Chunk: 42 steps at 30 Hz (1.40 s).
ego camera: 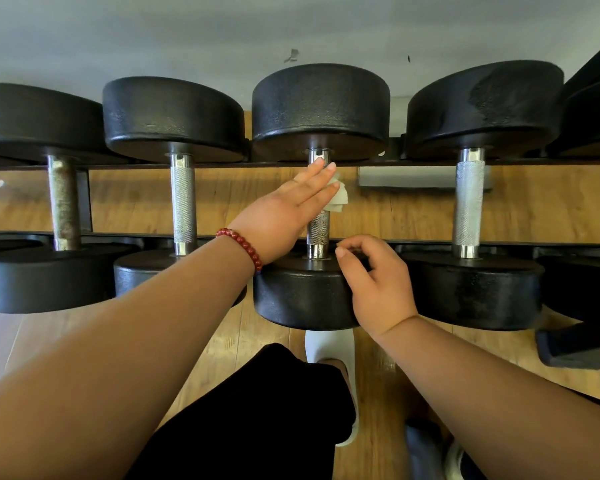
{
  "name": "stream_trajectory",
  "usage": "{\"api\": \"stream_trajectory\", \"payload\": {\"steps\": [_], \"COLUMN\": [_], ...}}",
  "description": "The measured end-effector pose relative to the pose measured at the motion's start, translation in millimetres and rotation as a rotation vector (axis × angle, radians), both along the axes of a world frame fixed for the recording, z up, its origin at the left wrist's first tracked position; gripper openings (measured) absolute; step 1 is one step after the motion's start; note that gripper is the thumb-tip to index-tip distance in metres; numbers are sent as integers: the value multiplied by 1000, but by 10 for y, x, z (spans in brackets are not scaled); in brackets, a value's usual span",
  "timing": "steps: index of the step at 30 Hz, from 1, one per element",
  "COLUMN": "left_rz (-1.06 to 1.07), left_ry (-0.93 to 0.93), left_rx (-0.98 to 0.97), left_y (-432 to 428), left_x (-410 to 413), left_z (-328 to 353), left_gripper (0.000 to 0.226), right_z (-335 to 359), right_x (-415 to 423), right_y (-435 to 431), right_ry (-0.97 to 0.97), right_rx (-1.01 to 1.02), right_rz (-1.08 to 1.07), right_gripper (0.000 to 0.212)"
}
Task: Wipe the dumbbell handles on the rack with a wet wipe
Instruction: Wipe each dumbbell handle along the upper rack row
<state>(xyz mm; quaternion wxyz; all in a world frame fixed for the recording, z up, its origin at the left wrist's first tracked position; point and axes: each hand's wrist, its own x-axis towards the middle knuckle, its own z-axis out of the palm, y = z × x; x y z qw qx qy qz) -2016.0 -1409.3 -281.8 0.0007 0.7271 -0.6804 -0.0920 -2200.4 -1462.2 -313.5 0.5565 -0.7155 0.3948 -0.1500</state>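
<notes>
Closest to me is my own leg in black trousers point(257, 410), with a white shoe point(330, 344) poking out past it on the wooden floor point(378, 427).

Just beyond, my right hand point(378, 282) rests on the near head point(302, 299) of the middle dumbbell. Its fingers point(355, 245) are loosely curled over the head's inner edge, with the thumb pointing toward the bar. They hold nothing that I can see.

My left arm reaches further in, a red bead bracelet point(241, 245) on the wrist. My left hand point(284, 209) lies against the handle point(317, 230) of that same dumbbell, fingers nearly straight and close together. They press a white wet wipe point(338, 197) onto the upper part of the bar. The wipe sticks out crumpled on the right side of my fingertips. Below my palm the knurled metal is bare and looks speckled.

The far head point(321, 109) sits above my fingertips. Neighbouring dumbbells lie parallel on either side: a bright knurled handle on the right point(469, 202), another on the left point(183, 199), and a dull, rusty-looking one furthest left point(63, 202). All rest across the black rack rails point(413, 162). Behind them is a grey wall point(153, 36).
</notes>
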Motion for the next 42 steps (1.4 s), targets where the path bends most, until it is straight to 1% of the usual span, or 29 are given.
{"api": "stream_trajectory", "payload": {"steps": [2, 4, 8, 9, 13, 16, 19, 21, 27, 31, 35, 38, 42], "left_rz": [38, 59, 159, 175, 195, 232, 300, 332, 406, 485, 553, 604, 650], "left_ry": [-29, -40, -47, -53, -58, -78, -93, -104, -80, -59, -8, 39, 40], "left_rx": [100, 115, 106, 101, 55, 45, 39, 41, 33, 54, 68, 120, 194], "left_y": [0, 4, 79, 105, 244, 356, 474, 559, 696, 722, 811, 877, 976], "left_x": [-39, -99, -168, -187, -273, -409, -545, -612, -732, -655, -489, -388, -257], "left_z": [105, 183, 299, 338, 466, 570, 676, 720, 758, 731, 778, 970, 1373], "left_gripper": [88, 89, 87, 85, 77, 78, 81, 82, 79, 79, 72, 68, 74], "right_z": [9, 26, 121, 164, 378, 533, 675, 750, 945, 968, 1040, 1240, 1666], "right_x": [1, 3, -6, -12, -43, -81, -131, -172, -180, -45, 127, 268, 501], "right_y": [3, 8, -3, -14, -67, -78, -67, -55, -11, -9, -13, 13, 72], "right_ry": [3, 9, 69, 102, 247, 308, 360, 375, 331, 349, 401, 423, 429], "right_rx": [-1, -11, -97, -138, -359, -485, -592, -666, -860, -880, -860, -846, -840], "right_rz": [1, 1, 55, 82, 224, 287, 328, 369, 462, 506, 565, 628, 712], "right_gripper": [46, 45, 28, 27, 39, 42, 41, 39, 36, 37, 37, 35, 36]}}
